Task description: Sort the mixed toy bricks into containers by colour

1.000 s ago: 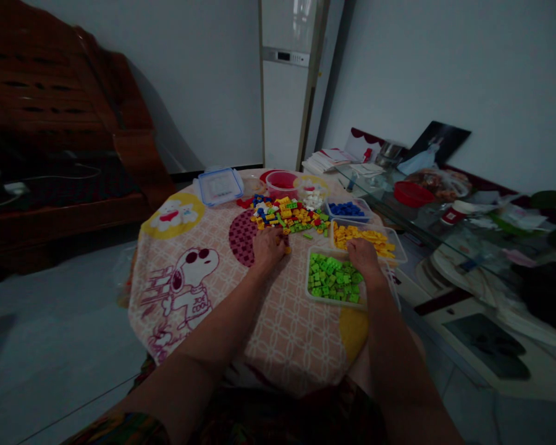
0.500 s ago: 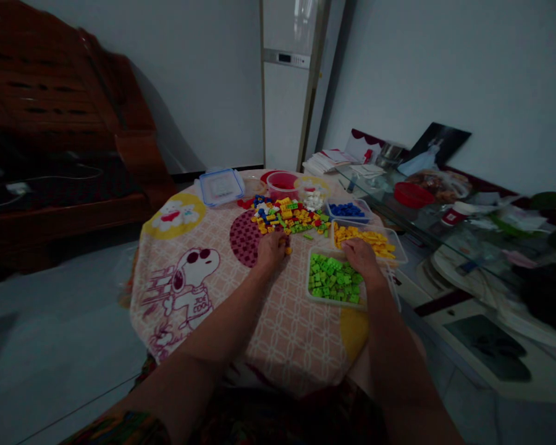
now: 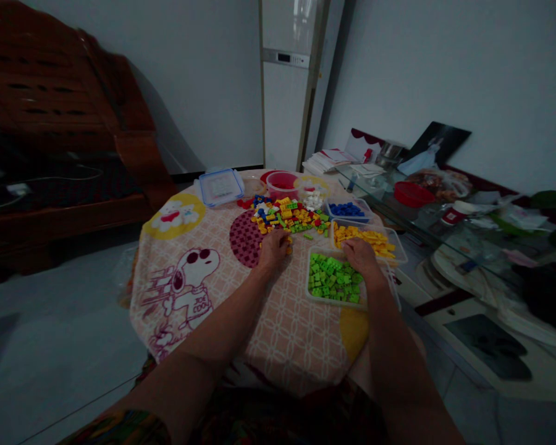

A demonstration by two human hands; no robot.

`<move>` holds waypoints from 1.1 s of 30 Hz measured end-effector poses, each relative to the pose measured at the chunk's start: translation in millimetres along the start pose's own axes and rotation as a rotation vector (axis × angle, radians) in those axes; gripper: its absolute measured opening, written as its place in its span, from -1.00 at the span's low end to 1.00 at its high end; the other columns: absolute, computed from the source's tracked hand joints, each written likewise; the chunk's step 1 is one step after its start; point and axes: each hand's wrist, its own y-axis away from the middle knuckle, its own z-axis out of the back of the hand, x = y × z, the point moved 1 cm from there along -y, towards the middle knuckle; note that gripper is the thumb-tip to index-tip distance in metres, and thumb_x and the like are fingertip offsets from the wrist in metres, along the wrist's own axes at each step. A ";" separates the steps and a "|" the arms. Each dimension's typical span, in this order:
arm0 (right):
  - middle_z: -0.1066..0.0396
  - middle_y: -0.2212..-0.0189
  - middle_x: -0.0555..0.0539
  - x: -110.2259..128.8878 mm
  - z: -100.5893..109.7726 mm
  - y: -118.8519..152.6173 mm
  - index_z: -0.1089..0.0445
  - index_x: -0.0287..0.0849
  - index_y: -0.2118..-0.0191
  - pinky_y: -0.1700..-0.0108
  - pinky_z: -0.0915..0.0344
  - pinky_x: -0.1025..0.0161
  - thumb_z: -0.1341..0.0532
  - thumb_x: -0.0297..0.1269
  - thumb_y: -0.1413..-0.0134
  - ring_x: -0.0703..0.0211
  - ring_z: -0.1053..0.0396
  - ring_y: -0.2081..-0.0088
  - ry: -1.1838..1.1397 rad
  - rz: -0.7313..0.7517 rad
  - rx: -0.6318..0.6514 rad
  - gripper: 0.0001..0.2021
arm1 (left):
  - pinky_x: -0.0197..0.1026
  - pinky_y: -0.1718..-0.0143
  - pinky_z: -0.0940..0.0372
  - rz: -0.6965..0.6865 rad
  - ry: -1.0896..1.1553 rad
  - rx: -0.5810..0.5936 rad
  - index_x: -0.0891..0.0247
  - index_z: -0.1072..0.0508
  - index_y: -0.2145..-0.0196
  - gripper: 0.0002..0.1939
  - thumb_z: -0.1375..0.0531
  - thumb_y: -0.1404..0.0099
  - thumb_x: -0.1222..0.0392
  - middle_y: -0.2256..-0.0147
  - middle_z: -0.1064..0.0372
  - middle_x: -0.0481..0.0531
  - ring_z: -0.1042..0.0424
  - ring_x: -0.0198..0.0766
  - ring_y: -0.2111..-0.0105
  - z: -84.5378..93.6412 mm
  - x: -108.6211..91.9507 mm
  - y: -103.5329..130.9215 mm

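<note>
A heap of mixed toy building bricks (image 3: 294, 214) in yellow, red, blue, green and white lies toward the far side of the table. At its near edge my left hand (image 3: 273, 247) is closed, its curled fingers on yellow bricks (image 3: 289, 243). My right hand (image 3: 358, 254) hovers over the border between two clear tubs, fingers pinched; what they hold, if anything, is hidden. Green bricks (image 3: 332, 278) fill the nearer tub (image 3: 306, 290), while yellow bricks (image 3: 356, 236) fill the tub behind it (image 3: 402, 250). Farther back, blue bricks (image 3: 345, 210) sit in a smaller tub (image 3: 369, 216).
White bricks (image 3: 314, 200) lie beside the heap. Behind stand a round tub with red bricks (image 3: 283, 182) and a blue-edged lid (image 3: 221, 187). A patterned cloth (image 3: 278, 334) covers the round table. To the right is a cluttered glass-topped stand (image 3: 417, 225); at left, a wooden bench (image 3: 69, 136).
My left hand has shifted slightly to the right and its fingers have moved over the yellow bricks. My right hand stays nearly still over the tubs.
</note>
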 end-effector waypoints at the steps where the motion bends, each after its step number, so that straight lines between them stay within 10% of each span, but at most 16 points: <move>1: -0.57 0.25 -0.18 0.4 0.4 0.1 -0.59 -0.18 0.35 0.18 -0.16 0.25 -0.04 -0.33 -0.34 0.09 -0.41 0.20 0.006 0.003 0.003 -0.64 | -0.03 -0.13 -0.39 0.012 -0.009 0.010 0.22 -0.61 0.14 -0.72 -0.21 -0.22 0.35 0.08 -0.57 0.15 -0.52 -0.08 0.02 0.7 -1.3 0.5; 23: -0.57 0.25 -0.19 1.0 1.8 0.5 -0.58 -0.20 0.34 0.20 -0.15 0.25 -0.02 -0.32 -0.32 0.10 -0.41 0.20 0.014 0.003 0.011 -0.62 | -0.14 0.22 -0.49 0.269 0.697 0.127 0.33 -0.64 0.09 -0.57 -0.39 -0.04 0.19 0.31 -0.62 0.11 -0.59 -0.17 0.35 -17.7 -10.6 2.1; 33: -0.57 0.24 -0.20 -0.1 -1.3 0.0 -0.58 -0.20 0.33 0.19 -0.15 0.25 -0.03 -0.33 -0.33 0.10 -0.40 0.21 0.021 -0.001 0.008 -0.64 | -0.16 0.02 -0.42 0.018 0.056 0.037 0.27 -0.62 0.10 -0.63 -0.24 -0.13 0.39 0.12 -0.55 0.11 -0.49 -0.18 0.15 -6.7 -20.6 5.6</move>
